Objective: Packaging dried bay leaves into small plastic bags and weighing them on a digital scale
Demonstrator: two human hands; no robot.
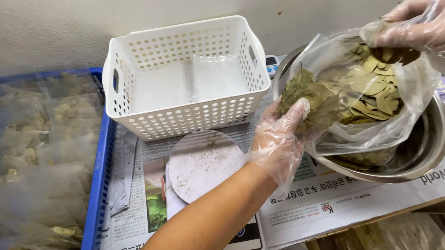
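The clear plastic bag (384,101) of dried, olive-brown leaves (367,84) sits in and above the steel bowl (435,140) at the right edge of the newspaper-covered table (345,205). Both hands wear thin transparent gloves. The left hand (281,136) is curled under the bag's near side, fingers closed on film and a few leaves; the right hand (426,19) pinches the bag's upper rim shut-fingered, holding the mouth open. Such a bag is likely very light and limp, the film slippery against the gloves, and the leaves brittle (a firm squeeze would probably crumble them), so the rim and a cupped hand beneath look like the sensible holds. More leaves lie loose in the bowl under the bag. The white perforated basket (190,117) near the table's back edge holds nothing I can make out. The blue crate (102,177) at the left edge is full of small clear packets (29,156) of similar leaves. A round white scale platform (204,163) lies at the front, between crate and bowl.
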